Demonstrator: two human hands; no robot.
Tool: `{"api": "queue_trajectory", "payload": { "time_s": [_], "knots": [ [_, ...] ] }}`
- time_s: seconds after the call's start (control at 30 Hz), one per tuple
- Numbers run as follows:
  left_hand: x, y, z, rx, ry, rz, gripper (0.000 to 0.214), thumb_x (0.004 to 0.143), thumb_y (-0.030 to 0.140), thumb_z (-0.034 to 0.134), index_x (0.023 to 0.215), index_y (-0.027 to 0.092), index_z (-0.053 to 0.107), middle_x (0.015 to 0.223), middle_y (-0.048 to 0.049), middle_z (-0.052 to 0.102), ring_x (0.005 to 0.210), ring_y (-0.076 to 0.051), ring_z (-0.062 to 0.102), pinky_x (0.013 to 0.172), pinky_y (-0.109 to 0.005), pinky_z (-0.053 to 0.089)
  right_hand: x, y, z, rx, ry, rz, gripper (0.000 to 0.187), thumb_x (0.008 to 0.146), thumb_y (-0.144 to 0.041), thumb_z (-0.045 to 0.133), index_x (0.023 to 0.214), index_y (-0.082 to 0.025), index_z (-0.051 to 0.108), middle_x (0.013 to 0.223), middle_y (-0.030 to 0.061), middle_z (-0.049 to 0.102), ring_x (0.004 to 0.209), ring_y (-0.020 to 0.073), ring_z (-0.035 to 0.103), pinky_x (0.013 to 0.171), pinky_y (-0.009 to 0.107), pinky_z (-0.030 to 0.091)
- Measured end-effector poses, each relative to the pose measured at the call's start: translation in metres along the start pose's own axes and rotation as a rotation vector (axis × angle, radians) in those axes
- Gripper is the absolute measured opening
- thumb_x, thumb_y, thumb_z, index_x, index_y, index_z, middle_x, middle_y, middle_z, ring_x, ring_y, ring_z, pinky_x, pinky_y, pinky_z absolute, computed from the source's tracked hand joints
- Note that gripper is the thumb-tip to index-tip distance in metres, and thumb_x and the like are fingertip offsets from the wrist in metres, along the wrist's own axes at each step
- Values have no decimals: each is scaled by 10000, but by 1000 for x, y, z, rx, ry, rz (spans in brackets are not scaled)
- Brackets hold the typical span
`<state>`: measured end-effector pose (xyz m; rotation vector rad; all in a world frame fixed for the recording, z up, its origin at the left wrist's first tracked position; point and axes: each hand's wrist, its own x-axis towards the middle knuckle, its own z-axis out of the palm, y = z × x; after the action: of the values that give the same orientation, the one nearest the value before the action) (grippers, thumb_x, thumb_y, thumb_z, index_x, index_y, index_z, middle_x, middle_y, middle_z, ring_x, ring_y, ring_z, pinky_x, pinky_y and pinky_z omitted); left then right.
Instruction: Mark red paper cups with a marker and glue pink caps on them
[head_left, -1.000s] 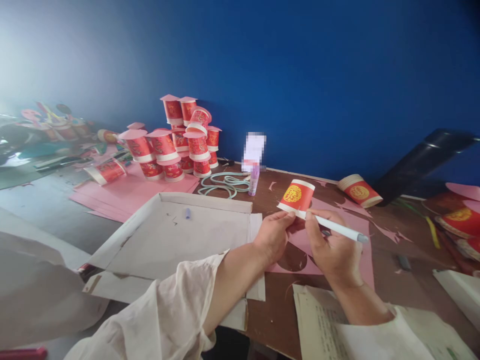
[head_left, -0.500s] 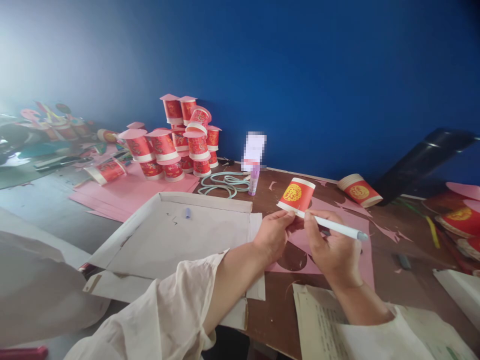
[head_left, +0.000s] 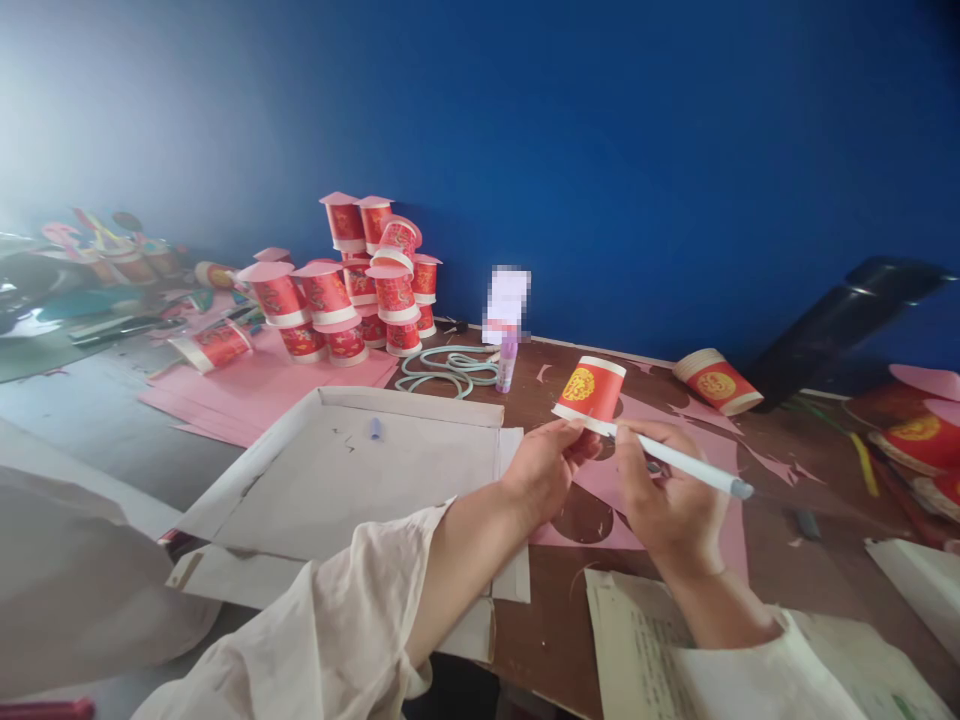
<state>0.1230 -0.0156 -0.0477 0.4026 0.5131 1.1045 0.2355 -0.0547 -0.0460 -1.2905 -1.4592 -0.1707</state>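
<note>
My left hand (head_left: 551,462) grips a red paper cup (head_left: 604,388) by its white rim. The cup is upside down, tilted a little, with a round gold emblem facing left. In my right hand (head_left: 664,490) is a white marker pen (head_left: 694,466), its tip end close to the cup's rim; whether it touches I cannot tell. Beneath both hands lies a pink paper sheet (head_left: 712,440) with round holes cut out. A small purple cap (head_left: 375,428) lies in the open white cardboard box lid (head_left: 420,490) to the left.
Red cups topped with pink paper (head_left: 328,292) are stacked at the back left, beside pink sheets (head_left: 217,400). A glue stick (head_left: 507,362), a coiled cord (head_left: 450,368), nested cups (head_left: 716,382) and a black cylinder (head_left: 840,320) stand or lie along the blue wall.
The cup has turned slightly, its emblem shifting left. My right hand and the marker have moved a little right and down, and the marker's back end dips lower.
</note>
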Motion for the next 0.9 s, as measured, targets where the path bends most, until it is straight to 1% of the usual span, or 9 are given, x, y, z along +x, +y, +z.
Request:
{"api": "queue_trajectory", "payload": {
  "time_s": [0.07,0.13,0.27,0.53,0.7,0.9],
  "knots": [
    [2,1,-1,-17,59,-16,93,780,91,626,714,83,691,702,-55,629,644,-105,563,798,-283,453,1,2,-1,16,36,25,168,912,-315,587,916,-171,673,831,69,705,743,179,662,658,307,533],
    [5,0,-1,-8,80,-33,79,777,92,627,728,87,689,724,-64,639,647,-108,563,789,-286,458,1,4,-2,1,58,31,166,908,-314,594,919,-169,673,839,74,701,744,180,654,638,307,526],
    [6,-1,-2,33,52,-42,50,755,127,659,754,97,699,748,-74,657,670,-127,573,775,-299,458,1,6,-1,2,30,14,176,909,-317,593,918,-161,674,842,80,699,740,177,652,633,309,530],
    [2,1,-1,81,-2,-39,93,706,167,686,760,100,720,749,-64,669,686,-131,577,795,-307,437,0,5,1,-42,-3,-11,180,915,-334,591,925,-177,678,839,72,718,729,180,666,682,332,560],
    [1,-1,-3,106,-27,-20,138,663,212,736,761,115,724,786,-69,686,728,-147,595,817,-315,426,-1,5,1,-67,5,-17,185,914,-348,590,927,-185,678,863,78,720,746,187,668,686,336,563],
    [2,-3,-5,143,-30,-19,170,659,254,768,769,134,720,838,-78,697,786,-166,611,842,-326,422,-1,8,1,-97,10,-23,184,910,-346,593,932,-187,682,852,70,723,732,186,675,660,322,556]
  ]
}}
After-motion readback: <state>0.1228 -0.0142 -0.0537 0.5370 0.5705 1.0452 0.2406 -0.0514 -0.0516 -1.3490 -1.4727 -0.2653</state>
